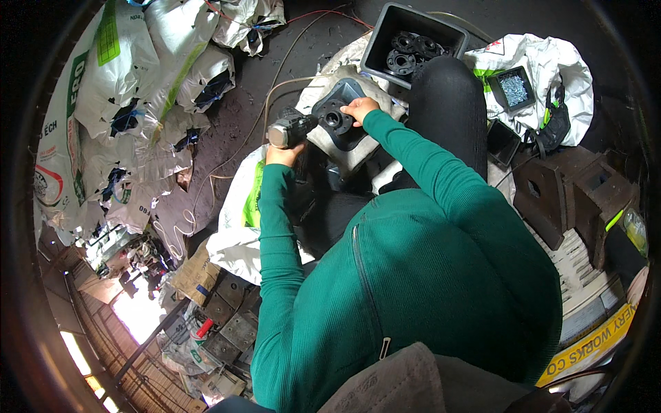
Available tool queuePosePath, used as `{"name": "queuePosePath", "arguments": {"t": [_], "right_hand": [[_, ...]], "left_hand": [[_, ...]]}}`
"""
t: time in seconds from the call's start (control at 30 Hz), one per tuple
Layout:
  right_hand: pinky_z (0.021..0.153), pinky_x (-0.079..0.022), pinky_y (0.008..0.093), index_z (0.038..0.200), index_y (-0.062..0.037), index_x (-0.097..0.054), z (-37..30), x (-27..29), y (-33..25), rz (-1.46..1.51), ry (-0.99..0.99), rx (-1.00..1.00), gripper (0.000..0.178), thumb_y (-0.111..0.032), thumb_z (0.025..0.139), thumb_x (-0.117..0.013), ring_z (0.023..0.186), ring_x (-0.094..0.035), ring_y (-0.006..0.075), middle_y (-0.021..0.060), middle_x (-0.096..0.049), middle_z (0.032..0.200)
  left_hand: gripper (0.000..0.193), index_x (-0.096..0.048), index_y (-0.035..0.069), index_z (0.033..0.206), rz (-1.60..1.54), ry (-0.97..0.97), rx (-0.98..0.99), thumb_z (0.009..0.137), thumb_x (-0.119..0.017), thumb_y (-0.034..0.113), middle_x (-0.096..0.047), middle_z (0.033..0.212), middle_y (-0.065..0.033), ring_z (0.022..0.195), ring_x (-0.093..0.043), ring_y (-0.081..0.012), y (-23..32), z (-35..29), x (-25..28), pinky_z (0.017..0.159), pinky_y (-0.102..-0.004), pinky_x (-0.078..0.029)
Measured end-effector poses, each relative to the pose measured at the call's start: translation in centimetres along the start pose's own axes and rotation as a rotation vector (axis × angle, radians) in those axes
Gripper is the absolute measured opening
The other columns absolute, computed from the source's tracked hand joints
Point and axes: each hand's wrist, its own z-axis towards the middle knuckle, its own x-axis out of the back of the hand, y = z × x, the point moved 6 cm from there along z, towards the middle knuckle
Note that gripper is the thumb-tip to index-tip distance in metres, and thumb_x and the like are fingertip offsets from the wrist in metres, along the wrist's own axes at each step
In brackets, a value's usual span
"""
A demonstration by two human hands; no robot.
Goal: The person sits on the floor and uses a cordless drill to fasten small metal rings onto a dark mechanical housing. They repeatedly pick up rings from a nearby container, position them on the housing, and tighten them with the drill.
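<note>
My left hand (284, 155) is wrapped round a dark grey power driver (288, 128), whose nose points right at a black round flanged part (333, 121) with a hole in its middle. Whether the tip touches the part I cannot tell. On the part's right edge, the fingers of my right hand (361, 109) are closed. The part lies over a blue-grey plastic piece (351, 87) with a wide flared rim, which rests on a pale sack-like cloth (359, 155) between my legs.
A dark crate (446, 26) beyond my knee holds several similar black parts. To the right are a small black box (513, 91) of screws, a dark tray (503, 141) and a brown metal block (544, 199). White sacks (113, 76) pile up at left; a cable (267, 96) crosses the floor.
</note>
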Motion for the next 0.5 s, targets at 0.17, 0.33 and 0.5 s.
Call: {"name": "queuePosePath", "arguments": {"t": [0.17, 0.33, 0.5], "right_hand": [[0.051, -0.049, 0.0269, 0.09, -0.0016, -0.063, 0.6, 0.4, 0.8, -0.143, 0.016, 0.019, 0.039, -0.036, 0.074, -0.07, 0.049, -0.057, 0.0148, 0.007, -0.063, 0.069], [0.05, -0.048, 0.028, 0.09, -0.0014, -0.062, 1.1, 0.5, 0.6, -0.214, 0.034, 0.017, 0.039, -0.036, 0.073, -0.071, 0.048, -0.056, 0.0148, 0.0069, -0.062, 0.068], [0.049, -0.05, 0.0264, 0.091, -0.0003, -0.062, 1.1, 0.7, 0.8, -0.182, 0.026, 0.031, 0.041, -0.036, 0.073, -0.071, 0.055, -0.057, 0.0143, 0.0068, -0.062, 0.073]], "left_hand": [[0.042, -0.06, 0.004, 0.106, -0.021, -0.026, 0.067, 0.067, -0.073, 0.012, -0.065, 0.096, -0.0102, 0.09, -0.062, -0.0188, 1.4, 0.6, -0.3, 0.08, -0.0311, -0.046], [0.055, -0.056, 0.007, 0.114, 0.173, -0.141, 0.084, 0.066, -0.076, 0.023, -0.061, 0.109, -0.0122, 0.106, -0.056, -0.0249, 2.3, 0.9, -0.9, 0.089, -0.0335, -0.043], [0.057, -0.054, 0.007, 0.116, 0.132, -0.095, 0.087, 0.066, -0.075, 0.023, -0.059, 0.112, -0.0128, 0.107, -0.055, -0.0254, 1.8, 1.1, -0.9, 0.09, -0.0332, -0.042]]}}
